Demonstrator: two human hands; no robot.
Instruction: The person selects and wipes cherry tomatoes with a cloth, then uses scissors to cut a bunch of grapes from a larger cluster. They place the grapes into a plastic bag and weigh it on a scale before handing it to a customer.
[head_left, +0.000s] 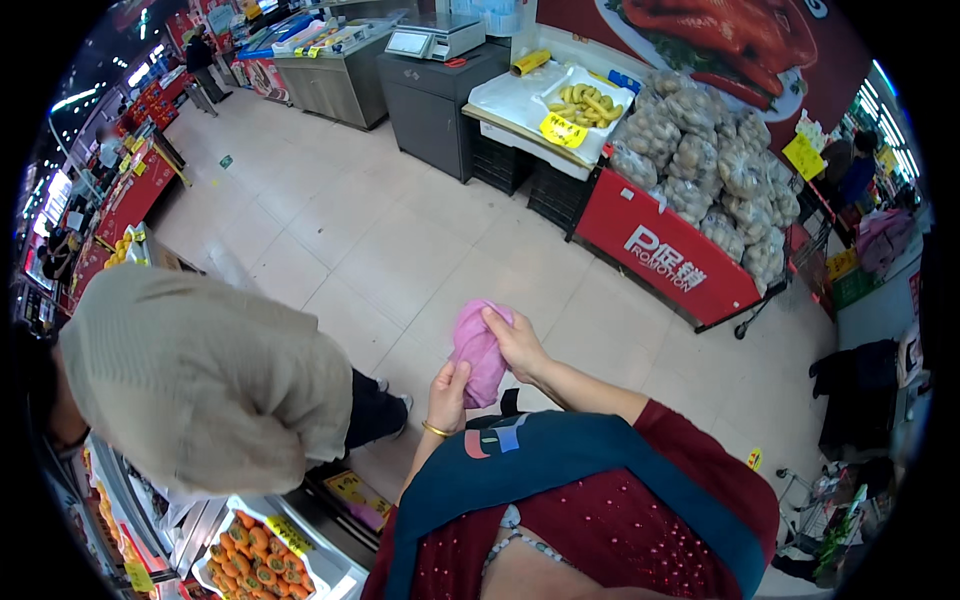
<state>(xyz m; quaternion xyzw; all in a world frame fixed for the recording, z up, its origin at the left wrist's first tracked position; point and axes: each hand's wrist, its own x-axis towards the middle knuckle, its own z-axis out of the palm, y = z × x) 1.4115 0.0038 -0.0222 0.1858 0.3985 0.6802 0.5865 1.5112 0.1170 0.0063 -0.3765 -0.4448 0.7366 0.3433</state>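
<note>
A bunched pink cloth (478, 352) is held between both hands in front of my dark teal apron (525, 450). My left hand (448, 397), with a gold-coloured bangle at its wrist, grips the cloth's lower left side, thumb on top. My right hand (517, 345) pinches the upper right part, its thumb lying over the folds. The fingers behind the cloth are mostly hidden.
A person in a beige top (202, 375) stands close at the left. Persimmons (262, 559) fill a crate at lower left. Ahead are a grey cabinet (431, 105) with a scale (437, 37), bananas (585, 105) and a red promotion cart (660, 251) heaped with bagged produce (697, 157).
</note>
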